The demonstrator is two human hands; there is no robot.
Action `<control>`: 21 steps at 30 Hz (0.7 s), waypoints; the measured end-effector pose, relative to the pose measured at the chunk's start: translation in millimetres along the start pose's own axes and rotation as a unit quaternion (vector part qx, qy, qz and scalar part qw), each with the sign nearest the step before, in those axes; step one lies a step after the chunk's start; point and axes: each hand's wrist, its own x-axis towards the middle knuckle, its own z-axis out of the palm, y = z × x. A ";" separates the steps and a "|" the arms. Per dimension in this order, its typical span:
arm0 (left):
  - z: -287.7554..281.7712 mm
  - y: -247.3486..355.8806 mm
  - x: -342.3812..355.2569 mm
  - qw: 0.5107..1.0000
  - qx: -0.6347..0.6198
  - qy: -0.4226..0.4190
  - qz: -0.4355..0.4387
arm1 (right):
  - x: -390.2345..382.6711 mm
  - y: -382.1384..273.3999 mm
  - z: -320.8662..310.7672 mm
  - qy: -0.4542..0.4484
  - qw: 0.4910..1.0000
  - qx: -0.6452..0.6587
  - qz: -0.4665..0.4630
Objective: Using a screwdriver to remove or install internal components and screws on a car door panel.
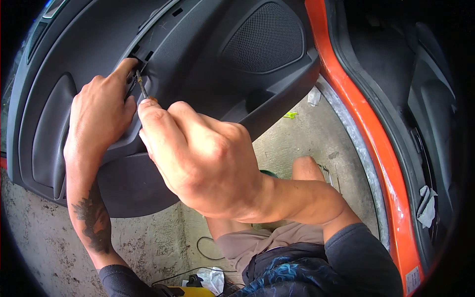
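A dark grey car door panel (188,64) with a speaker grille (262,37) fills the upper left. My left hand (101,106) is at a narrow recess (143,62) in the panel, its index finger hooked at the edge and thumb bent inward; what it grips there is unclear. My right hand (195,156) is closed round the small handle of a thin screwdriver (142,85), whose shaft reaches into that recess beside my left fingers, where the tip is hard to make out.
An orange car body edge (368,143) curves down the right, with a crumpled grey cloth (425,208) on it. On the concrete floor (163,237) lie a green clip (290,114), white scraps (313,96), a cable (205,250) and a yellow tool (195,292). My knees and shorts show below.
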 end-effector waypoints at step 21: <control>-7.1 0.4 8.5 0.998 0.056 -0.022 0.030 | -0.2 1.5 4.7 0.001 0.999 0.030 0.036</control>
